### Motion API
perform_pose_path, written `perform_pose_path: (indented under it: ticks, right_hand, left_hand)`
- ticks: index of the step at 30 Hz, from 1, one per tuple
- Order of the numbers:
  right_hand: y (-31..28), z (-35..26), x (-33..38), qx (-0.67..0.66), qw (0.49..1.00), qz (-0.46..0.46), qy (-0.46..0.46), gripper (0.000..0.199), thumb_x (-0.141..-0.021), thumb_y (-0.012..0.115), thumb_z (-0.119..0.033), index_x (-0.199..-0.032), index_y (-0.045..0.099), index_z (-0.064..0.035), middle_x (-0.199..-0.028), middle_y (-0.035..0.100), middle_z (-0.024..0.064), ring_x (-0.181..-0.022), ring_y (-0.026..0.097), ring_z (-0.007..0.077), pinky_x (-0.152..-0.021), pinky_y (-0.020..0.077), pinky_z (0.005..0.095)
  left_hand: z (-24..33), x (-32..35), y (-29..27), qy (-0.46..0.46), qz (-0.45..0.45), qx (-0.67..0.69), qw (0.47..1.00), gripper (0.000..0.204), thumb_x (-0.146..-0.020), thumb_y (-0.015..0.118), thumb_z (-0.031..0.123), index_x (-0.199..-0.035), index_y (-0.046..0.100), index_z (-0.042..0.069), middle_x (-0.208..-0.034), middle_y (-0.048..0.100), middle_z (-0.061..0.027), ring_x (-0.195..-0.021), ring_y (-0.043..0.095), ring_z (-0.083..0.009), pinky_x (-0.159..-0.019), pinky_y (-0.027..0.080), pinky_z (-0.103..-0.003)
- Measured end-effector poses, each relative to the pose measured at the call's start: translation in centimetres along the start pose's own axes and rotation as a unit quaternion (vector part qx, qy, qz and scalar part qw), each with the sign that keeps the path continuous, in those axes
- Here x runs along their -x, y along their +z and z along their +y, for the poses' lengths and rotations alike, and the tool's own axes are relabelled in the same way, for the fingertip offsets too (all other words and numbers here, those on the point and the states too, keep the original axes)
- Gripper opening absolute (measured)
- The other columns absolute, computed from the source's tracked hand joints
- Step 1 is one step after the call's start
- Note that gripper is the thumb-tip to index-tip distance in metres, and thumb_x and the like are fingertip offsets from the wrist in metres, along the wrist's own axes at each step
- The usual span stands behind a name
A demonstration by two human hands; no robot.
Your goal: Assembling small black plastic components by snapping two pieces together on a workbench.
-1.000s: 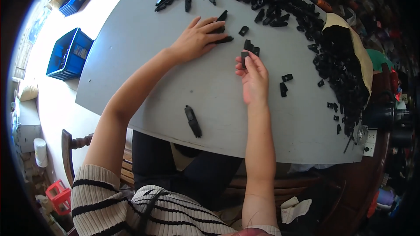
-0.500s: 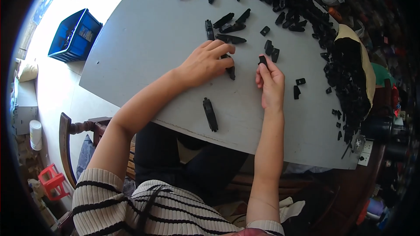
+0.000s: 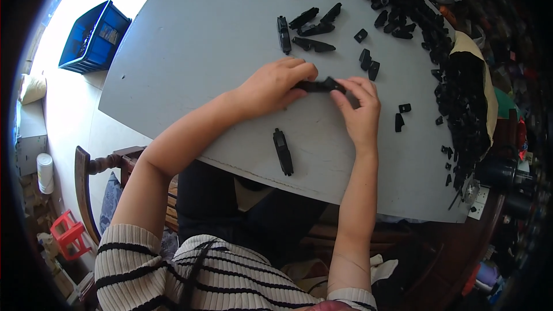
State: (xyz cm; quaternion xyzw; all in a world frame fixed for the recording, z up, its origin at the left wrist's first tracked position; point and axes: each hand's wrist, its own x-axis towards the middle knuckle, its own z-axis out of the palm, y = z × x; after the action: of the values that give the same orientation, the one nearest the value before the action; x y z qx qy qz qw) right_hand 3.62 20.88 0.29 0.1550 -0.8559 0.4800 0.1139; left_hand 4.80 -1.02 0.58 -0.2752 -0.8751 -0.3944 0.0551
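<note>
My left hand point(image 3: 279, 83) is closed around one end of a long black plastic part point(image 3: 311, 86), holding it roughly level above the grey table. At its right end, my right hand point(image 3: 360, 103) pinches a small black plastic piece point(image 3: 331, 83) against it. Blur and fingers hide whether the two are joined. Nearer me, a similar long black part point(image 3: 282, 151) lies alone on the table. Beyond my hands sits a loose group of long black parts point(image 3: 314, 45). To the right of them are small black pieces point(image 3: 366, 59), with two more point(image 3: 399, 122) beside my right wrist.
A big heap of black parts point(image 3: 461, 103) runs along the table's right side, partly on a cream sack point(image 3: 483, 75). Blue crates point(image 3: 95, 37) stand on the floor at left, near a red stool point(image 3: 70, 234). The grey table's point(image 3: 173, 69) near edge crosses below my forearms.
My left hand has lifted the long black part off the table and turned it level. My right hand has brought its small black piece to that part's end. The view has shifted slightly.
</note>
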Motion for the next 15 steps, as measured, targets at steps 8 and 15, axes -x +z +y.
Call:
perform_pose_path:
  ticks: [8, 15]
  right_hand:
    - [-1.4, -0.4, -0.3, 0.060, 0.989, -0.126, -0.053, 0.026, -0.067, 0.079, -0.009, -0.091, 0.071, -0.0019, -0.088, 0.060, 0.0063, -0.089, 0.054, 0.0233, -0.079, 0.0440, 0.0343]
    - [-0.3, -0.3, 0.0, 0.053, 0.989, -0.128, -0.057, 0.028, -0.068, 0.080, -0.013, -0.093, 0.072, -0.0038, -0.094, 0.058, 0.0067, -0.093, 0.053, 0.0237, -0.082, 0.0442, 0.0357]
  left_hand:
    - [-1.4, -0.6, -0.5, -0.012, 0.003, 0.098, 0.995, 0.019, -0.071, 0.073, 0.000, -0.087, 0.063, 0.000, -0.086, 0.060, -0.0099, -0.080, 0.060, -0.0256, -0.070, 0.049, -0.033]
    - [-1.1, -1.0, -0.2, 0.021, -0.027, 0.092, 0.995, 0.020, -0.073, 0.072, 0.007, -0.090, 0.065, 0.000, -0.087, 0.061, -0.0118, -0.086, 0.060, -0.0295, -0.076, 0.049, -0.037]
